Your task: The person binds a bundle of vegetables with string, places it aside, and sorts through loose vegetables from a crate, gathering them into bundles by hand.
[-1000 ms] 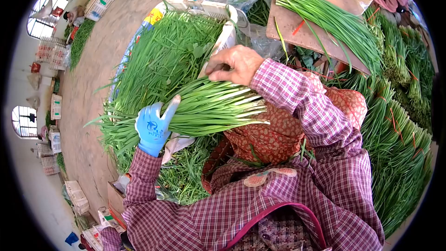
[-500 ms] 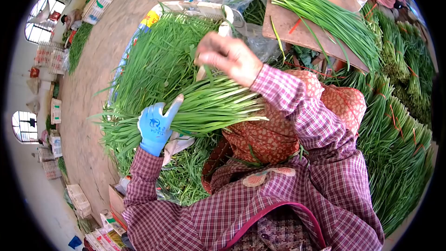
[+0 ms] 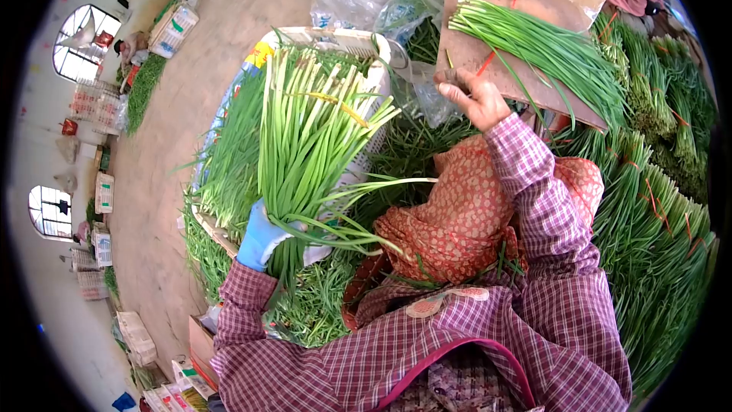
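My left hand [image 3: 263,236], in a blue glove, grips the lower part of a bunch of long green stalks [image 3: 301,149]. The pale cut ends fan out towards the top, and a yellowed blade [image 3: 337,105] lies across them. A few stalks stick out to the right over the patterned cloth on my lap. My bare right hand [image 3: 476,99] is at the left edge of a brown board [image 3: 488,61], its thumb and fingers pinched together. What they hold, if anything, is too small to tell; a short yellowish tip shows just above them.
A white basket [image 3: 335,34] of greens stands behind the bunch. On the board lies a neat green bundle [image 3: 541,49]. Tied bundles [image 3: 648,259] are stacked at the right. Clear plastic bags [image 3: 351,0] lie behind the basket. A person [image 3: 131,49] is far off at the left.
The bunch in my left hand has swung from pointing right to nearly upright, cut ends up. My right hand has moved right, from above the bunch to the board's edge.
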A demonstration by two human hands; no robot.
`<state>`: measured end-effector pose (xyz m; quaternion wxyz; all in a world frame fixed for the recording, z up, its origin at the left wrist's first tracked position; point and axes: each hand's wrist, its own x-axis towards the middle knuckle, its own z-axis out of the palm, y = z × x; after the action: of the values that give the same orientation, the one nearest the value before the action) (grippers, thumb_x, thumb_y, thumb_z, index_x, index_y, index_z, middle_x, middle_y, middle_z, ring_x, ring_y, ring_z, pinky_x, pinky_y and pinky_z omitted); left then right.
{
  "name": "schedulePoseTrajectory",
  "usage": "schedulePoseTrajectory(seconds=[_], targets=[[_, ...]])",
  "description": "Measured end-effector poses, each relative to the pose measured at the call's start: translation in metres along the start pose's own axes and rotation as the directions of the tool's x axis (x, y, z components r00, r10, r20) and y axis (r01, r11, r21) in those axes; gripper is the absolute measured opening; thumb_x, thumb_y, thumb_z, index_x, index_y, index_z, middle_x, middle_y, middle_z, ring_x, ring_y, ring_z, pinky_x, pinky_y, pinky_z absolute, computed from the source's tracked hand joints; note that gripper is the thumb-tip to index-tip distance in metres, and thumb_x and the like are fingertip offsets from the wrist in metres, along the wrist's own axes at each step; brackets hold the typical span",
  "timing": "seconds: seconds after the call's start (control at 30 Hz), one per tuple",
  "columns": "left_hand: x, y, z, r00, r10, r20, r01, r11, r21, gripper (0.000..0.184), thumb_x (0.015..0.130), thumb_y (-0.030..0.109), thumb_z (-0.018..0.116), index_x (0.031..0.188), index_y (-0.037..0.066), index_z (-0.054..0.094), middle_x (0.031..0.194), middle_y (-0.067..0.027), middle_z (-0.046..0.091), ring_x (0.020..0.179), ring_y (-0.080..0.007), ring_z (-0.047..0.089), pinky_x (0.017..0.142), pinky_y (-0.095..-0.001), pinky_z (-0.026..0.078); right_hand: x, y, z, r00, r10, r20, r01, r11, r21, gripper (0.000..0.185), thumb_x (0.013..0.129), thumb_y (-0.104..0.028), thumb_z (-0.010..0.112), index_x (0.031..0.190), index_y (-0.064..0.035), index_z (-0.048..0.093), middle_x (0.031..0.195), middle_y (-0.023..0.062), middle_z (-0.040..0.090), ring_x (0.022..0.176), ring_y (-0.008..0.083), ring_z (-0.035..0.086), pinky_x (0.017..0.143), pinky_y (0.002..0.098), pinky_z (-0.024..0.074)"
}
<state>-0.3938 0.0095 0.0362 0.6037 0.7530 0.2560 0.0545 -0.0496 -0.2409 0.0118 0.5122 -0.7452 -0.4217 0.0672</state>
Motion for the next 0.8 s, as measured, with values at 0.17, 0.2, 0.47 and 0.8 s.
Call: schedulePoseTrajectory(seconds=[0.17, 0.2, 0.47, 0.8], targets=[[0.003, 0.005, 0.005, 0.999, 0.001, 0.036, -0.003, 0.999, 0.052, 0.064, 0.062, 0.013, 0.088, 0.116, -0.001, 0.057, 0.104, -0.007, 0.066, 0.088, -0.0145, 0.064, 0.081, -0.0296, 0.052, 0.003, -0.065, -0.003, 0.981, -0.144, -0.128, 0.148, 0.989, 0.025, 0.025, 0.089, -0.024, 0.058, 0.104, -0.0046, 0.064, 0.093, 0.0131, 0.068, 0.087, 0.0261, 0.066, 0.079, 0.0351, 0.051], [0.004, 0.001, 0.005, 0.999, 0.002, 0.039, -0.005, 0.997, 0.076, 0.063, 0.062, 0.013, 0.087, 0.115, -0.001, 0.057, 0.104, -0.007, 0.066, 0.088, -0.0143, 0.064, 0.081, -0.0297, 0.053, 0.005, -0.076, -0.002, 0.947, -0.265, -0.184, 0.267, 0.964, -0.011, 0.022, 0.088, -0.025, 0.059, 0.1, -0.0065, 0.065, 0.087, 0.0112, 0.067, 0.083, 0.0265, 0.066, 0.076, 0.0355, 0.0516], [0.006, 0.002, 0.026, 0.997, -0.004, 0.081, 0.005, 1.0, -0.022, 0.059, 0.064, 0.009, 0.086, 0.114, -0.001, 0.057, 0.103, -0.0072, 0.067, 0.089, -0.014, 0.064, 0.082, -0.03, 0.052, 0.024, -0.112, 0.04, 0.866, -0.492, -0.087, 0.373, 0.753, -0.542, 0.022, 0.072, -0.026, 0.072, 0.076, -0.0072, 0.061, 0.074, 0.0054, 0.055, 0.075, 0.0238, 0.06, 0.069, 0.0382, 0.05], [-0.006, 0.024, 0.032, 0.984, -0.149, 0.095, 0.156, 0.985, -0.069, 0.06, 0.063, -0.001, 0.082, 0.117, -0.002, 0.055, 0.109, -0.0106, 0.064, 0.092, -0.0173, 0.064, 0.084, -0.0326, 0.054, 0.025, -0.033, -0.037, 0.917, -0.322, -0.237, 0.031, 0.647, -0.762, 0.019, 0.081, -0.028, 0.066, 0.082, -0.0086, 0.066, 0.076, 0.0061, 0.06, 0.072, 0.0235, 0.062, 0.062, 0.0355, 0.0518]])
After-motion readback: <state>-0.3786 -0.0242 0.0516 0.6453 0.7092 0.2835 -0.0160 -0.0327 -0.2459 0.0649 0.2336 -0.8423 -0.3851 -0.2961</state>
